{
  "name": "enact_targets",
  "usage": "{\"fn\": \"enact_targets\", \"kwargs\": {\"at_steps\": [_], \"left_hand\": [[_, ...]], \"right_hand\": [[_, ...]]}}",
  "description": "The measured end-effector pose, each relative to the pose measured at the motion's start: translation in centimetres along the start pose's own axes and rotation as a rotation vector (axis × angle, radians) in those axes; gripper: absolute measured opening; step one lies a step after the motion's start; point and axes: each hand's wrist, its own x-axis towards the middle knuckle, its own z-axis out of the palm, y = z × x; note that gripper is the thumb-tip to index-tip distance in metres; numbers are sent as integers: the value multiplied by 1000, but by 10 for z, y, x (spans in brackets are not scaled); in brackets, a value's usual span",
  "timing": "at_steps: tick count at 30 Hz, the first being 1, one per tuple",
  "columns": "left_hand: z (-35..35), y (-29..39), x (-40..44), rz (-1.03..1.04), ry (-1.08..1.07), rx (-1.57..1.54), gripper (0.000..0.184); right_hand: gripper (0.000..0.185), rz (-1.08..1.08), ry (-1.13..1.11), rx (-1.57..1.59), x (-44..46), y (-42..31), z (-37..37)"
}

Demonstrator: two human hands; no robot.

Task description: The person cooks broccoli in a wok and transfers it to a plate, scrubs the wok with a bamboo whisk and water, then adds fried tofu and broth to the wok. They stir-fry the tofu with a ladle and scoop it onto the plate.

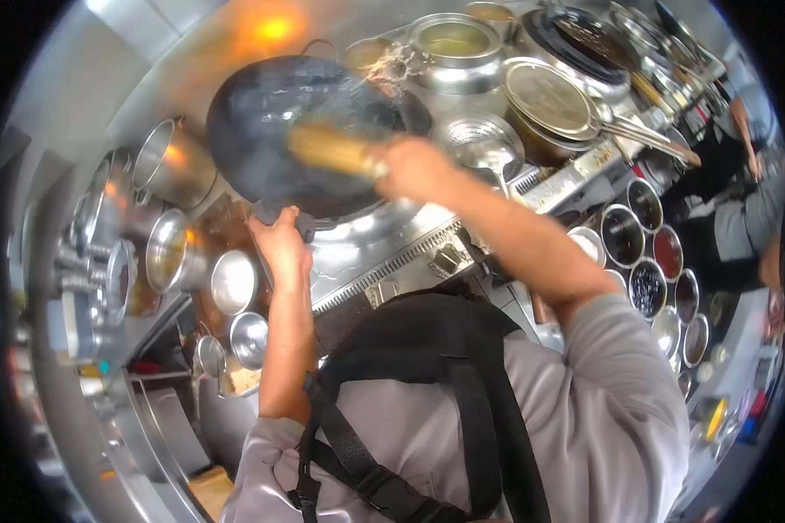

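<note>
A large dark wok (pixel 244 122) is tilted up over the stove, its inner surface wet and shiny. My left hand (pixel 281 237) grips the wok at its near edge, closed around a dark handle or cloth there. In my right hand (pixel 417 170) is a bamboo wok brush (pixel 331 148), blurred by motion. The brush's yellowish bristles are inside the wok, against or just over its surface; I cannot tell which. Behind the wok's right side, a splash of water or food scraps (pixel 391 65) shows.
A pot of yellowish liquid (pixel 455 44) stands at the back. To its right, a strainer (pixel 549 98) rests on a pot, near a perforated ladle (pixel 480 144). Steel pots (pixel 176 166) line the left. Several sauce containers (pixel 647 288) sit at right, where another person (pixel 741 218) stands.
</note>
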Motion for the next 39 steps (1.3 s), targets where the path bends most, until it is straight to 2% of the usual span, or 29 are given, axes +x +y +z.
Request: {"fn": "enact_targets", "kwargs": {"at_steps": [1,2,3,5,6,7,8,10,12,13,14,16,17,19,20,22,23,24,25,26,28,29,30,31,33,35,36,38,39], "left_hand": [[5,11,-4,25,-28,39,45],[5,12,-3,25,-56,43,45],[3,11,-1,109,-91,110,48],[3,4,-3,194,-152,175,51],[1,0,-5,320,-156,294,56],[-2,-4,-8,446,-155,410,62],[-4,-2,-18,442,-172,408,62],[-10,1,-41,616,-245,603,72],[-27,-13,-53,635,-319,643,77],[-36,-24,-58,606,-347,645,79],[-53,-44,-54,702,-366,755,81],[-66,-62,-62,728,-334,800,85],[-68,-65,-68,635,-298,797,87],[-69,-68,-78,515,-203,838,87],[-55,-68,-78,358,-229,450,85],[-35,-27,-97,164,-181,646,83],[-39,-44,-83,211,-178,505,81],[-39,-50,-68,192,-199,437,77],[-38,-54,-54,174,-208,368,73],[-34,-63,-44,35,-193,70,61],[-33,-71,-28,-152,-166,-122,51],[-24,-66,-27,-351,19,-178,39],[-23,-71,-18,-401,-33,-293,33],[-21,-79,-9,-451,-99,-407,27],[1,-80,-5,-514,-45,-441,18],[8,-82,-8,-471,-69,-483,19],[9,-81,-10,-564,-36,-443,20],[9,-56,-24,-612,40,-408,29],[8,-45,-31,-669,75,-364,37]], "right_hand": [[45,8,-87,78,-11,-21,16],[52,-77,3,122,-12,-20,56],[52,-54,18,126,-13,-23,80],[59,71,318,384,-12,-30,102],[59,89,332,383,-10,-29,103],[59,219,285,748,-8,-28,97],[60,343,229,1112,-6,-26,95],[63,369,324,1232,-4,-23,98],[64,279,565,1659,-6,-10,107],[66,342,548,1693,-25,-14,90],[66,352,564,1686,-38,-11,91],[67,299,564,1744,-58,-3,94],[68,327,480,1800,-70,0,86],[69,288,417,1715,-80,1,78],[65,293,314,1646,-83,-1,73],[59,-133,454,883,-77,18,117],[59,198,-110,933,-103,-5,47],[59,202,-108,929,-109,4,45],[60,101,-165,643,-107,17,42],[60,-14,-225,352,-102,25,29],[56,142,-303,47,-78,39,-17],[54,264,-340,-153,-49,51,-25],[56,332,-268,-310,-36,36,-59],[58,237,-159,-423,-14,54,-62],[55,182,62,-480,12,44,-83],[55,-18,124,-370,22,20,-93],[54,-207,148,-248,28,23,-85],[51,-224,-61,-75,35,12,-70],[49,-364,-145,-5,46,32,-51]]}}
